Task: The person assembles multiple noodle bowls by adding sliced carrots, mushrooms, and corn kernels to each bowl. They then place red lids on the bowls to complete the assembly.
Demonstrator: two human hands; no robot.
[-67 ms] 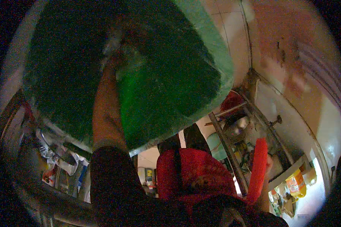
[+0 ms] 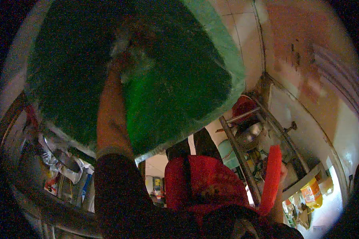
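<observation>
A large green container (image 2: 175, 99) with a pale, cloudy rim fills the upper left, its inside mostly in deep shadow. My left arm reaches over its near edge. Deep inside is my left hand (image 2: 123, 60), dark and blurred, against a whitish, see-through crumpled material (image 2: 141, 65) that looks like plastic film. The fingers of that hand cannot be made out. At the lower right my right hand (image 2: 283, 172) is closed on a long, slightly curved red piece (image 2: 272, 175) seen edge-on. It stands apart from the container, and most of the hand is hidden behind it.
Right of the container is a metal-framed rack (image 2: 243, 159) with a shiny metal bowl (image 2: 252, 131) and a red basin (image 2: 244, 105). Bottles with a yellow-orange label (image 2: 312, 195) stand at the lower right. Plastic-wrapped items (image 2: 70, 171) crowd the left. A stained wall (image 2: 303, 59) rises at right.
The container's edge has shifted very slightly in view. Both hands keep nearly the same places.
</observation>
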